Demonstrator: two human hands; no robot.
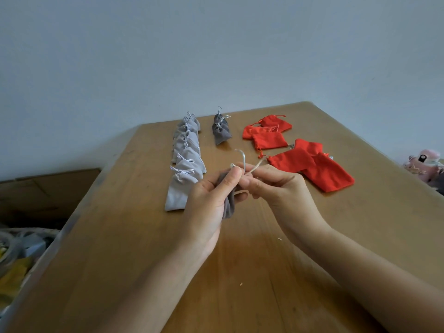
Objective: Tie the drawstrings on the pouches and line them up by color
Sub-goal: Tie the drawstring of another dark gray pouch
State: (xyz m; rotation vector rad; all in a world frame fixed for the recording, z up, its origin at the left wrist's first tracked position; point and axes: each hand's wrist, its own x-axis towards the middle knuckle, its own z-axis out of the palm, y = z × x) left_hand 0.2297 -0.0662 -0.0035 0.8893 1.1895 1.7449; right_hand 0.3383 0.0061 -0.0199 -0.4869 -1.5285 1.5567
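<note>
Left hand (206, 198): fingers curling round a dark grey pouch (229, 205) above the table (144, 236); thumb and forefinger pinching its drawstring (242, 159)
Right hand (281, 186): fingertips pinching the drawstring's other strand
Rows: light grey pouches (186, 150) and dark grey pouches (221, 131) lying beyond
Red pouches (319, 167): lying loose, right side

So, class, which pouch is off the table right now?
The dark grey pouch gripped in the left hand, its strings pinched by the right hand; the rest lie on the table.
</note>
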